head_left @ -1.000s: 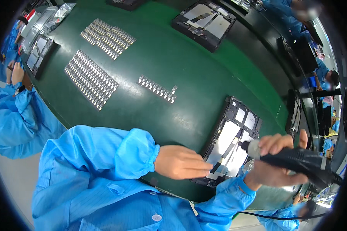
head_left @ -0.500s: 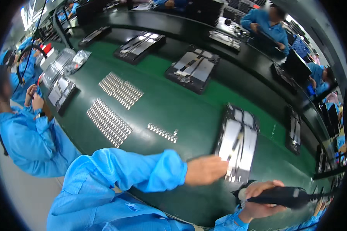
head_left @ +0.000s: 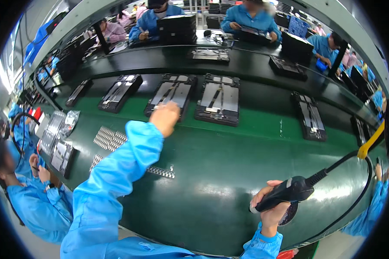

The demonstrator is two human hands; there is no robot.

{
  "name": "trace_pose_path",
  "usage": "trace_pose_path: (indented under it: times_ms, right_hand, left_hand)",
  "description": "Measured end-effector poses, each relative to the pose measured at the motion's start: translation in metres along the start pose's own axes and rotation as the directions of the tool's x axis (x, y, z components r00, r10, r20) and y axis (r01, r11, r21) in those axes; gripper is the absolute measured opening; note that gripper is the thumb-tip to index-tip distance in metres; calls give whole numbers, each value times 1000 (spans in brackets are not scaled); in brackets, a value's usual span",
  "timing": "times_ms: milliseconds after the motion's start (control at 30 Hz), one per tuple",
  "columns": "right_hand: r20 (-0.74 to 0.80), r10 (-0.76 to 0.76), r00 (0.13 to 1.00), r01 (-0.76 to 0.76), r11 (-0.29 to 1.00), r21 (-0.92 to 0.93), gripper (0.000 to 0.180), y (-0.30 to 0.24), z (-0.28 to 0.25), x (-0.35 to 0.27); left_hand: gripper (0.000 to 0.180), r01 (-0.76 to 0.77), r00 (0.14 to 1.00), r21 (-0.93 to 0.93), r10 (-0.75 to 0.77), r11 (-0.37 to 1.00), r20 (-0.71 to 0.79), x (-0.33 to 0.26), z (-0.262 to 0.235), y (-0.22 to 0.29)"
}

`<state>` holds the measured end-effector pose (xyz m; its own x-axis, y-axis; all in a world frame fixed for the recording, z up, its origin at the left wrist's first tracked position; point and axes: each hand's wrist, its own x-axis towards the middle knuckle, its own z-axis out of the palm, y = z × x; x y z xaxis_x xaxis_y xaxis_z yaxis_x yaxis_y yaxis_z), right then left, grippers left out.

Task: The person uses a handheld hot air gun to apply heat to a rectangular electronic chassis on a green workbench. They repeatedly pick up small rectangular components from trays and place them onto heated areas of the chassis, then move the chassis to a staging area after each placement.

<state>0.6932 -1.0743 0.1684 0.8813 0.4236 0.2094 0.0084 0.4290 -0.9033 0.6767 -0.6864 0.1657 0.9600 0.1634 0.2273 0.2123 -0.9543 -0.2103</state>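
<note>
My right hand [head_left: 270, 207] is wrapped around a black corded handheld tool [head_left: 287, 192], thick-bodied with a pale tip, held above the green bench. Beneath that hand shows part of a round dark piece with a speckled face [head_left: 288, 214]. My left arm stretches forward, and my left hand [head_left: 165, 118] is at the near edge of an opened flat device [head_left: 173, 91] with silver panels and a dark ribbon. Its fingers are blurred, so their grip cannot be made out. Just right of it lies a similar opened device [head_left: 218, 101] in a black frame.
Rows of small metal parts [head_left: 109, 138] lie left of my arm, with more [head_left: 161, 172] beside my sleeve. More opened devices [head_left: 309, 116] line the bench [head_left: 212, 181]. Clear plastic bags [head_left: 56, 125] sit far left. A black cable [head_left: 363, 190] loops at right. Co-workers sit left and opposite.
The device that lay near my hands is now at the back row. My left hand has left it and moved to the neighbouring one. My view has turned; the tool stays in my right hand.
</note>
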Motion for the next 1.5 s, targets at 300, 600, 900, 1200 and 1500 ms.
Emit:
trace_pose_path:
  times_ms: [300, 600, 900, 1200, 1500]
  right_hand:
    - [113, -19, 993, 15, 999, 30, 55, 7, -16, 4]
    - [114, -97, 989, 93, 995, 40, 60, -1, -22, 12]
    - [64, 9, 998, -1, 992, -129, 90, -17, -24, 17]
    - [-36, -268, 963, 259, 951, -167, 84, -59, -61, 35]
    - [-100, -201, 974, 178, 962, -206, 80, -57, -98, 56]
  left_hand:
    - [54, -14, 1000, 15, 13, 1000, 27, 5, 28, -92]
    - [31, 139, 831, -12, -123, 990, -542, 24, -16, -78]
    - [20, 15, 639, -264, -213, 964, -739, -43, -131, -20]
    - [40, -438, 811, -241, 265, 866, -522, -91, -140, 130]
    - [34, -410, 908, -629, 363, 660, -211, -161, -86, 229]
